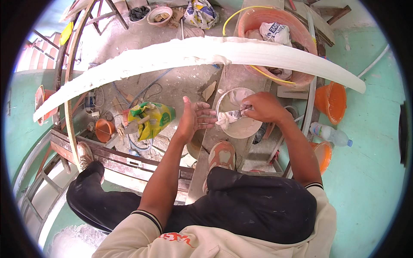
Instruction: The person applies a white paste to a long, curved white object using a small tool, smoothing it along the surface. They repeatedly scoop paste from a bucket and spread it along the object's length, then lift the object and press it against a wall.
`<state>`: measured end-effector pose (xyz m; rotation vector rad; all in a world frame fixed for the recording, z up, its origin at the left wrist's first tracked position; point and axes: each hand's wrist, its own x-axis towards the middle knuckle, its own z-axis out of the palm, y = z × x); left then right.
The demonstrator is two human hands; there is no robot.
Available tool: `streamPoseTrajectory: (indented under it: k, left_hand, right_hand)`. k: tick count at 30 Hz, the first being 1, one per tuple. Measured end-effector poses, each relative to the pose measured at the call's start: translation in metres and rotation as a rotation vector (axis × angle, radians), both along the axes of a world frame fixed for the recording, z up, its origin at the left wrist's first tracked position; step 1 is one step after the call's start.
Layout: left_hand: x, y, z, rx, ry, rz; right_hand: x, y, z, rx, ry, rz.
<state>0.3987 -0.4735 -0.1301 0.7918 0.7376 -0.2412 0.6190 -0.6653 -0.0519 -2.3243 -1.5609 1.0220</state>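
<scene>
My right hand grips a putty knife by its handle. White plaster is heaped on the blade and hangs over its tip. Beneath it stands a round white bucket, its inside smeared with plaster. My left hand is held up beside the blade, fingers stretched out and pointing at the plaster, holding nothing. Whether the fingertips touch the plaster, I cannot tell. Ahead of both hands a long white plaster-coated strip spans the view, lumpy along its left part and smoother at the right.
A plank runs under my shoe. Left of my left hand lies a yellow-green bag. A large orange tub with bags stands behind the strip. Orange buckets and a plastic bottle are at right. Cables cross the dusty floor.
</scene>
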Motion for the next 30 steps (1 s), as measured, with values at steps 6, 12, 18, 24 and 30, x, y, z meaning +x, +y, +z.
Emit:
streamPoseTrajectory:
  k: [6, 12, 18, 24, 30]
  left_hand:
    - [0.012, 0.009, 0.007, 0.141, 0.022, -0.063]
    - [0.039, 0.001, 0.006, 0.242, -0.350, 0.294]
    - [0.105, -0.044, 0.061, -0.310, -0.621, 0.566]
    - [0.129, -0.053, 0.083, -0.178, -0.558, 0.614]
    - [0.131, -0.056, 0.087, -0.188, -0.524, 0.681]
  right_hand:
    - [0.014, -0.048, -0.026, 0.082, 0.379, -0.312]
    - [0.002, -0.086, -0.018, 0.164, 0.551, -0.639]
    - [-0.010, -0.112, -0.008, 0.437, 0.706, -0.817]
    - [-0.012, -0.163, -0.021, 0.733, 0.996, -1.015]
    - [-0.012, -0.182, -0.019, 1.225, 1.139, -1.220]
